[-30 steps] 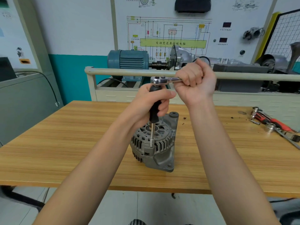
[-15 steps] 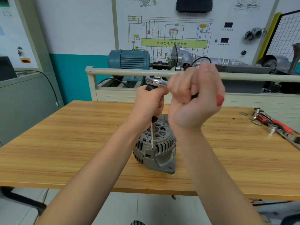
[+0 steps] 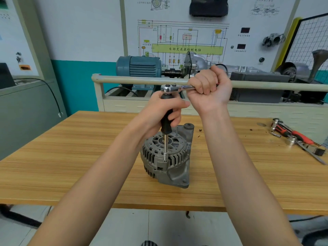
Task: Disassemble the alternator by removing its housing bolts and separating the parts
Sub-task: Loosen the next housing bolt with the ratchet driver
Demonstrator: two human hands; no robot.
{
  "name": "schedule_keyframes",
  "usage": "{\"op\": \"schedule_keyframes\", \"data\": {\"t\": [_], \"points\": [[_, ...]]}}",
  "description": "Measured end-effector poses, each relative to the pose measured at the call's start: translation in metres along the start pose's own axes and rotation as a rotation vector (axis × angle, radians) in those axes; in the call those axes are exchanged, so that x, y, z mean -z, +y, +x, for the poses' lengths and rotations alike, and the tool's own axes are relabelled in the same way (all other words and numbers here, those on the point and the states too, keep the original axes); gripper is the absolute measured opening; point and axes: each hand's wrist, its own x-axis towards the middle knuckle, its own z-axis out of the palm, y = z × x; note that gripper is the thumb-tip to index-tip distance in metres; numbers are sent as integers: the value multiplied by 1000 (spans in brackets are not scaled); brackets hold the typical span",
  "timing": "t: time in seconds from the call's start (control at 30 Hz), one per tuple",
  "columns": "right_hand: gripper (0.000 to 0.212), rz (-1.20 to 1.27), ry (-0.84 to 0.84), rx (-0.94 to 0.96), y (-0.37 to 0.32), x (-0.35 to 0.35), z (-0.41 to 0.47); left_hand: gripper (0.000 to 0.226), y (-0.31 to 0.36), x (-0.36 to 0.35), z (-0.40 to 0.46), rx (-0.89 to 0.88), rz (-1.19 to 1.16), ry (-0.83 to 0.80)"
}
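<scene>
While the alternator (image 3: pixel 166 155) sits on the wooden worktop (image 3: pixel 71 157), roughly mid-surface and nearer the front edge, both of the person's hands are raised above it on one tool stack. Alternator: grey cast housing, slotted vent ring facing up and toward the viewer, mounting ear with a round hole at its far right corner, flat lug at the near right resting on the wood.

Left hand (image 3: pixel 164 112): fingers and thumb wrapped round the black handle of an upright extension driver (image 3: pixel 166 125). Bare steel shaft runs down from the handle; its socket tip meets the housing at the near rim of the vent ring. Whether it is seated on a bolt head cannot be made out.

Right hand (image 3: pixel 211 89): closed in a fist round the handle of a chrome ratchet (image 3: pixel 174 88). Ratchet lies about level, head fitted onto the top of the black handle, just above the left hand. The two hands are close, nearly touching.

Far right of the worktop, well apart from the alternator: a loose cluster of hand tools (image 3: pixel 294 137), red-and-black grips, a socket or two, one long metal piece. Small dark specks on the wood between.

Behind: a cream rail (image 3: pixel 124 80) and a blue electric motor (image 3: pixel 140 66) beneath a wiring-diagram board (image 3: pixel 186 39).
</scene>
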Motion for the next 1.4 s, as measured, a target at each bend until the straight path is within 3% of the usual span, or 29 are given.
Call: {"op": "schedule_keyframes", "data": {"t": [0.13,0.23,0.33,0.47,0.53,0.6,0.7,0.9,1.0,1.13,1.27,1.4], "points": [[45,1,-23,42,0,0,-3,46,-4,-3,2,87,-76,-37],[47,-91,-63,159,5,-6,-14,53,-4,-5,3,70,-87,80],[54,-338,-173,366,23,-11,-28,49,-4,-12,4,48,-68,278],[36,-736,-391,819,55,-13,-43,38,-4,-20,8,41,48,491],[27,-818,-414,910,62,-12,-46,36,-5,-22,8,22,96,529],[28,-777,-425,881,58,-12,-45,40,-7,-21,8,5,64,522],[42,-592,-404,645,41,-13,-40,42,-9,-16,6,-2,12,397],[48,-108,-93,125,1,-3,-13,31,0,3,2,5,67,26],[48,-2,-1,8,-3,2,-2,33,1,0,5,34,26,-47],[46,-42,-29,84,1,-1,-6,49,-2,-3,6,110,-68,-31],[55,-227,-142,280,9,-5,-27,59,-3,-9,9,80,-17,150],[41,-623,-366,733,37,-8,-45,45,-6,-22,14,49,71,403]]}}
